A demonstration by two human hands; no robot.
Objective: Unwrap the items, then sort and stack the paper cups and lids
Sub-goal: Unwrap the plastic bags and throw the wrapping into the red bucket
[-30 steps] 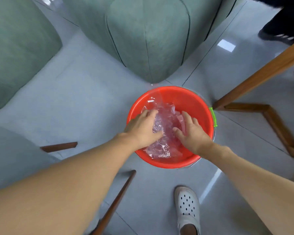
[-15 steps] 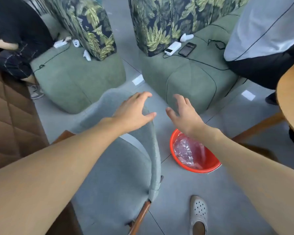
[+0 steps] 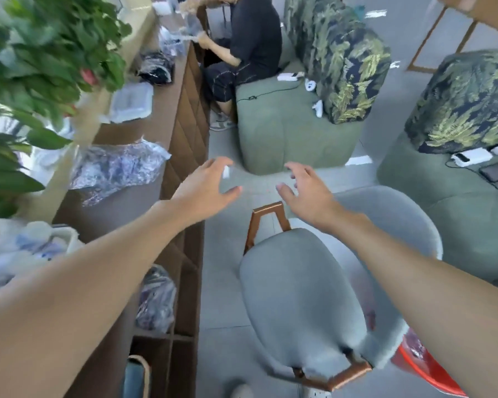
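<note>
My left hand (image 3: 206, 191) and my right hand (image 3: 305, 196) hang in mid-air above the floor, fingers spread and relaxed, holding nothing. Only the rim of the red bucket (image 3: 420, 372) with crumpled clear wrap shows at the lower right, partly hidden behind my right forearm. On the brown counter to my left lie plastic-wrapped packs (image 3: 118, 168), their contents blurred. More wrapped bundles (image 3: 156, 300) sit on a lower shelf. No bare cups or lids are visible.
A grey padded chair (image 3: 305, 305) with wooden legs stands right below my hands. Green sofas (image 3: 293, 130) with leaf-print cushions are ahead and at the right. A person in black (image 3: 250, 44) sits at the far end of the counter. A leafy plant (image 3: 41, 67) fills the upper left.
My hands left the wrap in the red bucket and rose empty. The view swung up and left, so the bucket slid to the lower right and the counter came into sight.
</note>
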